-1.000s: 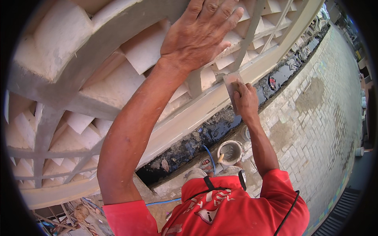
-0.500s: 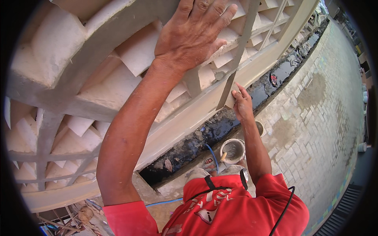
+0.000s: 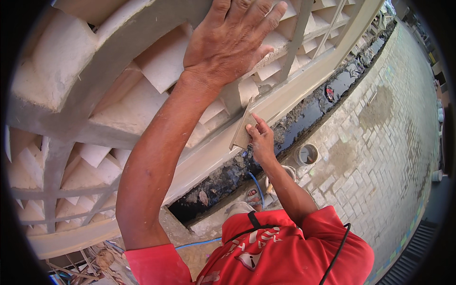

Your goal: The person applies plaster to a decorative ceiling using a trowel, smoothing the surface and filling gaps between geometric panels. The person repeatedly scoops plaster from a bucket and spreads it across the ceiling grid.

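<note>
My left hand (image 3: 229, 42) is raised at the top, fingers spread over the pale concrete lattice wall (image 3: 104, 126); whether the palm presses on it is hidden. Lower and to the right, my right hand (image 3: 262, 142) grips a thin, flat rectangular plate (image 3: 242, 132), grey-tan like a plastering float. My thumb lies against its near face and the fingers go round its edge. The plate is tilted close to the smooth ledge (image 3: 204, 156) at the wall's foot. Contact between them cannot be made out.
A trench with dark water and mud (image 3: 304, 121) runs along the wall. A bucket (image 3: 301, 158) stands on the paving (image 3: 361, 175); another bucket (image 3: 291, 172) is partly behind my right forearm. A blue hose (image 3: 259, 189) lies by my foot. Debris (image 3: 102, 263) is heaped at lower left.
My right hand has moved left and a little down, bringing the plate off the upright lattice rib toward the ledge. The plate's broad face now shows. My left hand has hardly moved.
</note>
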